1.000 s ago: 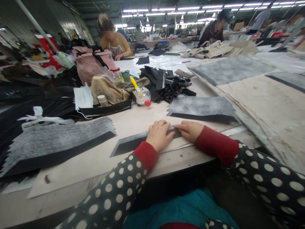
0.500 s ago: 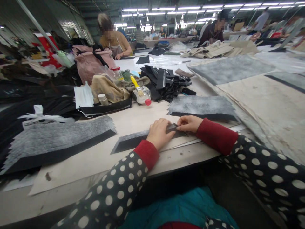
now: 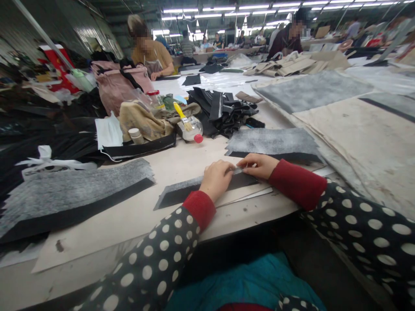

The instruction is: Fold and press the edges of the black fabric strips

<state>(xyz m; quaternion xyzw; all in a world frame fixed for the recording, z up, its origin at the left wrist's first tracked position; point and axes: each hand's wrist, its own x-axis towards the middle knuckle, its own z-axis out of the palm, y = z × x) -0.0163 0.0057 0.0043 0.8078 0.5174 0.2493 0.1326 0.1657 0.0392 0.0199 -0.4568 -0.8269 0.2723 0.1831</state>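
Observation:
A dark fabric strip [image 3: 177, 194] with a grey upper edge lies on pale sheets in front of me. My left hand [image 3: 216, 179] bends over its middle, fingers closed on the upper edge. Close beside it, my right hand [image 3: 257, 165] pinches the same edge farther right, thumb and fingertips together. The fingertips of both hands nearly meet, and the bit of edge between them is partly covered. Just behind my right hand lies a stack of grey-and-black fabric pieces [image 3: 272, 141]. Another fanned stack of such pieces [image 3: 78, 194] lies to the left.
A yellow-handled brush [image 3: 182, 115] rests on a clear bottle [image 3: 193, 129] with a red cap. Behind are a heap of black strips [image 3: 223, 112] and a pink bag [image 3: 118, 86]. A face mask [image 3: 109, 131] lies left. Co-workers stand across the table.
My right hand has shifted slightly up and left along the strip's upper edge, closer to my left hand. The left hand's fingers have drawn in to the edge. The view has moved slightly.

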